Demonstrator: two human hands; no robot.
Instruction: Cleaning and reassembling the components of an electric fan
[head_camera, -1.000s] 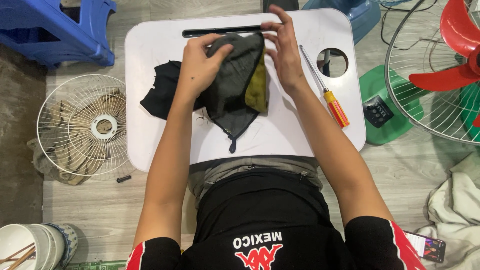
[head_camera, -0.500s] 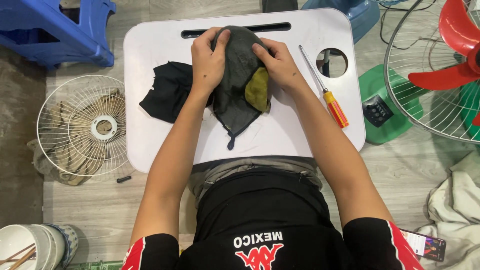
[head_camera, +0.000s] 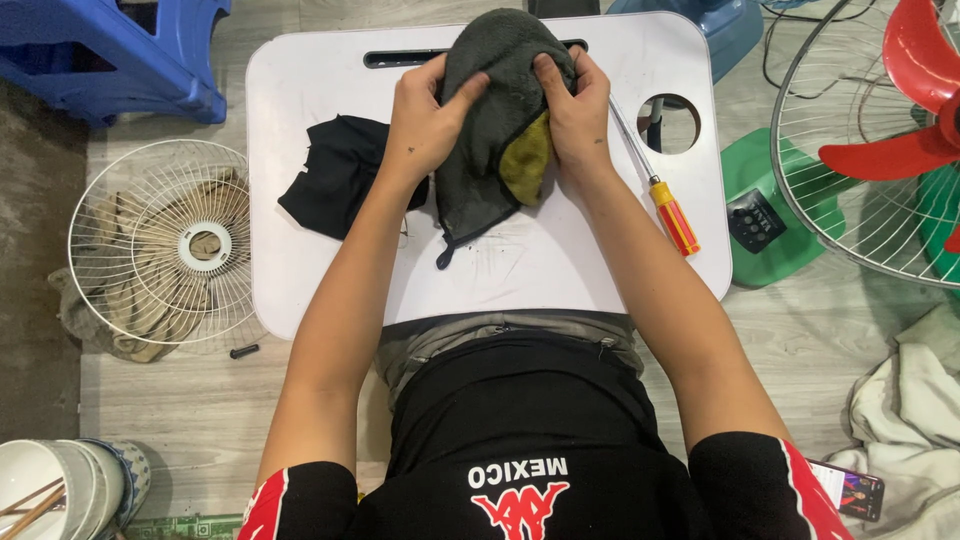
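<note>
On the white tabletop (head_camera: 560, 270) just ahead of our lap, we have both hands bunched into a dark grey cloth (head_camera: 480, 130). Left hand (head_camera: 425, 125) grips its left flank, thumb pressed into the folds and fingers curled behind; right hand (head_camera: 578, 115) clamps the right flank, fingers tucked into the fabric at the top. Cloth sits at the tabletop's middle, toward the far edge, covering part of the dark carry slot (head_camera: 400, 58). It looks soft, napped, thickly wadded; an olive-yellow patch (head_camera: 525, 165) shows under the right thumb, and a thin tail trails toward us. To work the bundle well, we judge it best to keep both grips even and the wad pressed down on the surface so it does not slide. Left of it lies a limp black rag (head_camera: 335, 180), flat and matte. Right of it, a screwdriver (head_camera: 660, 195) with steel shank and orange-red handle lies slantwise, near the round cup hole (head_camera: 668, 123). On the floor: a white wire fan grille (head_camera: 150, 250) to the left, a green fan base (head_camera: 770, 210) and red blades (head_camera: 910, 110) behind a wire guard on the right, a blue plastic stool (head_camera: 110, 50) at far left.
</note>
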